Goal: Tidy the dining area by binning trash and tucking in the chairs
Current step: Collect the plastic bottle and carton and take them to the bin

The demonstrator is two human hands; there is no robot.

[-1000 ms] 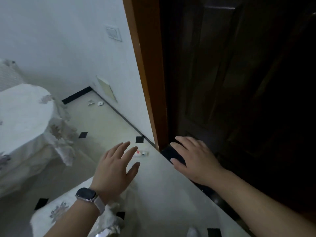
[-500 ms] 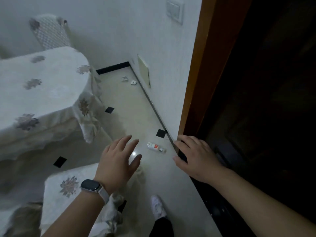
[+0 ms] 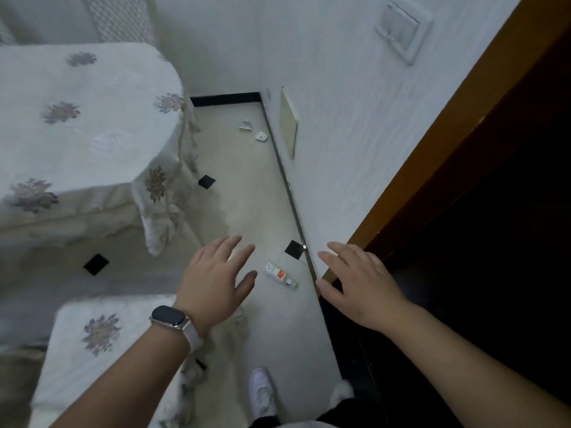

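A small white bottle with a red label (image 3: 280,274) lies on the pale floor between my two hands. My left hand (image 3: 213,281), with a watch on its wrist, hovers open just left of the bottle, fingers spread. My right hand (image 3: 360,284) hangs open to the right of it, over the doorway edge. Two small white scraps (image 3: 253,131) lie on the floor near the far corner by the wall. A chair covered in flowered white cloth (image 3: 102,341) stands at lower left, under my left forearm.
A table draped in flowered white cloth (image 3: 83,118) fills the upper left. A white wall with a light switch (image 3: 401,29) runs along the right of the floor strip. An orange-brown door frame (image 3: 448,143) borders a dark doorway at right. My white shoe (image 3: 262,393) shows below.
The view has swung left and down, away from the dark door toward the floor and table. Both hands stay open and spread; the bottle now lies between them.
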